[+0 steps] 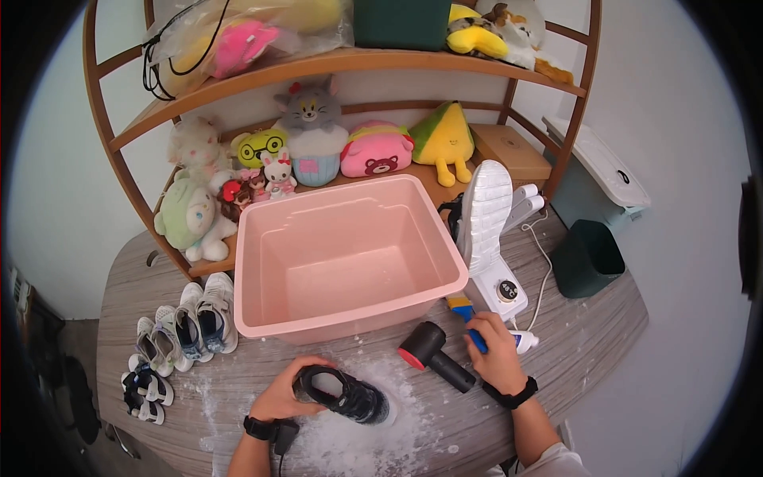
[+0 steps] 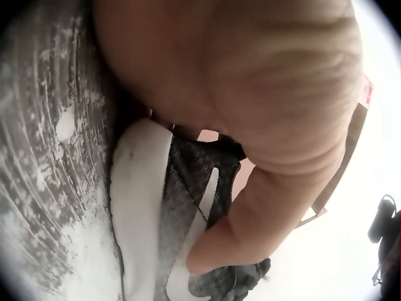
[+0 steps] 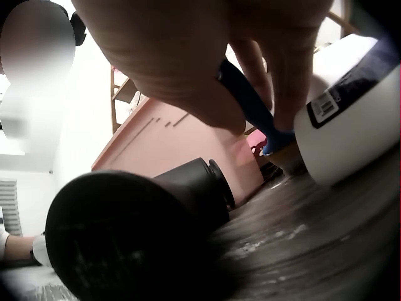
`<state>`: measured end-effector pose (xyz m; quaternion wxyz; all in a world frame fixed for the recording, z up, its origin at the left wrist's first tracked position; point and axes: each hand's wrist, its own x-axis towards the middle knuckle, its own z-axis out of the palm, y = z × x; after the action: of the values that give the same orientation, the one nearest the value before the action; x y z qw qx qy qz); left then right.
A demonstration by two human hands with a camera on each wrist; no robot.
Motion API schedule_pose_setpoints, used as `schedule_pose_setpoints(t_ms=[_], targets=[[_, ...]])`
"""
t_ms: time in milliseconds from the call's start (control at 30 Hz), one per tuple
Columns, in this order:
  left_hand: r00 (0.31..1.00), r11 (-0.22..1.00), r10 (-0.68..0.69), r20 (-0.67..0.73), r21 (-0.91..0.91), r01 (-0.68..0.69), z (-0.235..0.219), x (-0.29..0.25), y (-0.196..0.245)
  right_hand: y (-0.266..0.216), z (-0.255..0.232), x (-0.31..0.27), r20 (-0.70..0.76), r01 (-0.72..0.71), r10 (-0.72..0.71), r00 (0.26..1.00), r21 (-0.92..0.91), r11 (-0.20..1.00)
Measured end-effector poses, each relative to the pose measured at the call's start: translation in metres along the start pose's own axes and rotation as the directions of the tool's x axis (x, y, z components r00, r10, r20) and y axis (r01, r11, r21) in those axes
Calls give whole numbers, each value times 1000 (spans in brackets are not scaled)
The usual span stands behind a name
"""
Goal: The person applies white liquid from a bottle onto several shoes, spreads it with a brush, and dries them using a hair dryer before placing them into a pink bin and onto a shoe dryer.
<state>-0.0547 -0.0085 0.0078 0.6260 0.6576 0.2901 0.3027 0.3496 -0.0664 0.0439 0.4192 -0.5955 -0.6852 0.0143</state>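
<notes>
My left hand (image 1: 280, 395) grips a black shoe (image 1: 359, 400) at its heel end. In the left wrist view the thumb lies across the shoe's side (image 2: 164, 216), which shows a thick white sole and a white curved stripe. White powder (image 1: 358, 447) is spread on the table under and around the shoe. On the right, my right hand (image 1: 494, 354) pinches the blue handle of a brush (image 1: 478, 340), its tan bristles low by the table. A white bottle (image 3: 351, 119) lies close beside those fingers. Left of that hand rests a black hair dryer (image 1: 435, 355) with a red ring.
A large pink basin (image 1: 274, 324) stands behind the hands. Several small shoes (image 1: 187, 326) line the left side. A white shoe dryer (image 1: 499, 292) with a shoe on it and a dark green bin (image 1: 586, 258) stand at right. Plush toys fill the shelf (image 1: 350, 60) behind.
</notes>
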Motion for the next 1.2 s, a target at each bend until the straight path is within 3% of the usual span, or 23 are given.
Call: schedule_pose_setpoints(t_ms=[67, 233, 300, 333, 400, 533, 633, 700, 767, 933, 1000, 1200], targets=[[999, 999, -23, -35, 33, 25, 3, -2, 3, -3, 1, 0, 125, 14, -14, 992, 2, 1000], [983, 999, -40, -178, 15, 43, 6, -5, 0, -7, 1, -1, 181, 7, -4, 983, -14, 1000], [980, 970, 78, -182, 242, -33, 4, -3, -3, -3, 2, -3, 201, 19, -16, 979, -14, 1000], [981, 971, 78, -175, 238, -35, 7, -3, -3, -2, 1, -3, 200, 14, -10, 980, -21, 1000], [953, 995, 73, -294, 88, -49, 13, -3, 0, -3, 0, -2, 196, 13, -11, 981, -9, 1000], [966, 987, 40, -254, 159, 1, 6, -5, -3, 0, -12, 0, 123, 32, -26, 992, -45, 998], [965, 989, 79, -249, 140, -45, 4, -4, -4, -4, -42, 1, 126, -178, 198, 972, -152, 972], [957, 965, 119, -265, 260, -48, 4, -4, -2, -6, -59, 4, 137, -185, 219, 966, -228, 956], [959, 965, 113, -262, 260, -43, 3, -4, -3, -2, -74, 0, 181, -231, 312, 933, -365, 902], [961, 963, 126, -246, 262, -59, 1, -2, -9, 2, -75, -6, 281, -219, 399, 873, -505, 835], [964, 955, 137, -229, 289, -67, 0, -3, -10, 3, -69, -7, 335, -137, 381, 862, -571, 810], [972, 942, 152, -178, 325, -88, 4, 1, 5, 12, -55, -15, 337, -117, 421, 842, -648, 753]])
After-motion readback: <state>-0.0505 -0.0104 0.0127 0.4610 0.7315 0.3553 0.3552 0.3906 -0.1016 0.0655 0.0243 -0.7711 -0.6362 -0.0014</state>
